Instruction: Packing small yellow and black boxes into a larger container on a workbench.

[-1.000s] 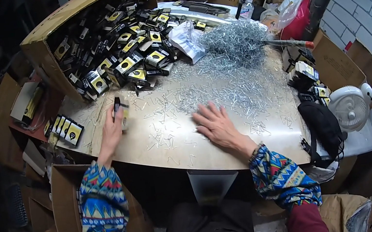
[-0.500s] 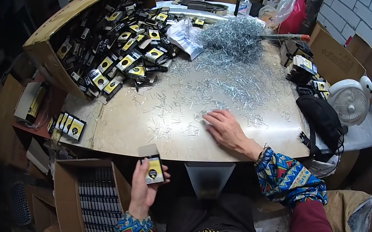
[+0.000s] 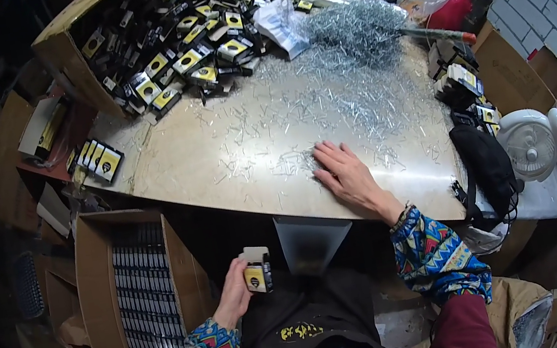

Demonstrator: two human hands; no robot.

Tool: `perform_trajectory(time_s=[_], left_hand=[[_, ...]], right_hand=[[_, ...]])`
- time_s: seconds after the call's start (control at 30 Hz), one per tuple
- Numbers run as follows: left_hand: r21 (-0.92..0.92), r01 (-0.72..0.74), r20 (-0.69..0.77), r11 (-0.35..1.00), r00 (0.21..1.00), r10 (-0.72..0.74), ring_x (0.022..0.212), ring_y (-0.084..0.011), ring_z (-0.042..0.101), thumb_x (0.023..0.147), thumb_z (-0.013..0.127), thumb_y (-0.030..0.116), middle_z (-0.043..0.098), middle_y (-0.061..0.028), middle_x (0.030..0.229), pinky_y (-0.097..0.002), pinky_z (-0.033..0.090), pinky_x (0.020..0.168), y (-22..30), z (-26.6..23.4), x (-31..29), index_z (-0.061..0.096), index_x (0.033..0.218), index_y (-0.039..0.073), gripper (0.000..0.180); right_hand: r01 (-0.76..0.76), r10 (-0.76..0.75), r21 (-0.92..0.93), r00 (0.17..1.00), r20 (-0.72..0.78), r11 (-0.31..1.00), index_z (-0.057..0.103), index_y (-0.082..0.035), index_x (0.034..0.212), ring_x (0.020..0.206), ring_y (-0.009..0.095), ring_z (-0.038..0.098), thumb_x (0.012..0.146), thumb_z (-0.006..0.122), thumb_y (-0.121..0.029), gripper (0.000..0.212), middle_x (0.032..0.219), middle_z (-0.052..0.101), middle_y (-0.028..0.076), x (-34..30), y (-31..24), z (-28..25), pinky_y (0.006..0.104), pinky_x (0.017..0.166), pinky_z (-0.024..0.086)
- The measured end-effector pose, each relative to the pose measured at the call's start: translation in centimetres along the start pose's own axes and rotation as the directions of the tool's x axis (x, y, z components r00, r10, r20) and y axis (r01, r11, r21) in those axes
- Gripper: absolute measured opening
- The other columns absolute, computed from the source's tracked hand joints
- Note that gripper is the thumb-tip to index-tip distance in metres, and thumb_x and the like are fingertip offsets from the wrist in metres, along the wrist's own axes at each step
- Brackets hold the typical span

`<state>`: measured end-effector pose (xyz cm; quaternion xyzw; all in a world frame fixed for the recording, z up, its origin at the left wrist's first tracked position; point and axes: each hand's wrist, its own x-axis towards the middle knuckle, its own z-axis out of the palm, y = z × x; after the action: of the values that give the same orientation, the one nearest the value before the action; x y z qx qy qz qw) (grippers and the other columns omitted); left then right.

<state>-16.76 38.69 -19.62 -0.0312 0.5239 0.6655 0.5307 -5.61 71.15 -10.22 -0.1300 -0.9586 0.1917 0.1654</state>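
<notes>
My left hand (image 3: 234, 293) holds a small black and yellow box (image 3: 257, 272) with its top flap open, below the table's front edge and just left of a metal chute (image 3: 308, 243). My right hand (image 3: 347, 177) lies flat, fingers spread, on the metal tabletop (image 3: 231, 152) among scattered small silver nails (image 3: 340, 101). A big heap of the same nails (image 3: 360, 24) sits at the far right of the table.
A tipped cardboard carton (image 3: 63, 51) spills several black and yellow boxes (image 3: 186, 38) over the table's far left. A carton packed with rows of boxes (image 3: 141, 300) stands at my lower left. A white fan (image 3: 531, 143) and a black bag (image 3: 486, 161) are at the right.
My left hand has come off the tabletop with a small box and dropped below the table's front edge, beside the chute. My right hand stays flat on the nails, shifted slightly.
</notes>
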Motion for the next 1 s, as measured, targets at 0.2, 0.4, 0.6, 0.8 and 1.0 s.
perform_trajectory(time_s=[0.2,0.4,0.6,0.8,1.0], left_hand=[[0.469,0.022,0.023,0.883,0.999,-0.037,0.085,-0.0079,0.057,0.095,0.057,0.017,0.061,-0.0011,0.096,-0.0221,0.048,0.07,-5.6,1.1,0.7,0.054,0.118,0.007,0.025],[0.131,0.19,0.126,0.973,0.97,-0.206,0.084,-0.0084,0.058,0.094,0.056,0.008,0.061,-0.0007,0.097,-0.0236,0.049,0.067,-7.3,3.5,0.4,0.054,0.111,0.008,0.018],[0.053,0.164,0.0,0.985,0.986,-0.164,0.07,-0.0046,0.051,0.093,0.054,0.008,0.054,0.0038,0.084,-0.0211,0.041,0.055,-7.7,5.0,-0.6,0.052,0.107,0.01,0.014],[0.074,0.135,0.074,0.988,0.987,-0.14,0.083,-0.0103,0.059,0.089,0.057,0.007,0.059,-0.0009,0.096,-0.023,0.049,0.069,-6.2,5.5,-2.2,0.05,0.112,0.007,0.024],[0.85,-0.345,0.222,0.399,0.92,0.324,0.105,-0.0405,0.056,0.073,0.074,0.016,0.056,-0.0234,0.11,-0.0431,0.045,0.087,-7.2,6.8,-2.7,0.04,0.125,-0.004,0.065]], right_hand=[[-0.034,0.03,-0.062,0.998,-0.062,0.998,0.043,-0.008,0.142,0.141,0.04,0.027,0.099,0.048,-0.036,0.051,0.151,0.034,0.021,2.1,-1.7,2.1,0.0506,0.116,0.021],[0.028,-0.025,-0.094,0.999,0.024,0.995,0.049,-0.012,0.138,0.14,0.04,0.029,0.098,0.05,-0.032,0.044,0.148,0.038,0.019,0.7,-6.4,5.2,0.0553,0.113,0.024],[-0.131,0.13,-0.227,0.991,-0.018,0.965,0.047,0.005,0.133,0.134,0.05,0.032,0.095,0.055,-0.024,0.048,0.14,0.041,0.03,-4.6,-11.8,4.0,0.0582,0.108,0.029],[-0.207,0.175,0.305,0.976,0.129,0.93,0.058,-0.002,0.122,0.112,0.035,0.058,0.083,0.057,0.001,0.039,0.126,0.057,0.019,-6.1,-12.5,-1.7,0.0401,0.09,0.049],[-0.075,0.075,0.102,0.997,0.004,0.992,0.063,-0.003,0.104,0.09,0.033,0.054,0.071,0.059,0.005,0.034,0.097,0.057,0.013,-10.0,-11.0,4.5,0.04,0.077,0.046]])
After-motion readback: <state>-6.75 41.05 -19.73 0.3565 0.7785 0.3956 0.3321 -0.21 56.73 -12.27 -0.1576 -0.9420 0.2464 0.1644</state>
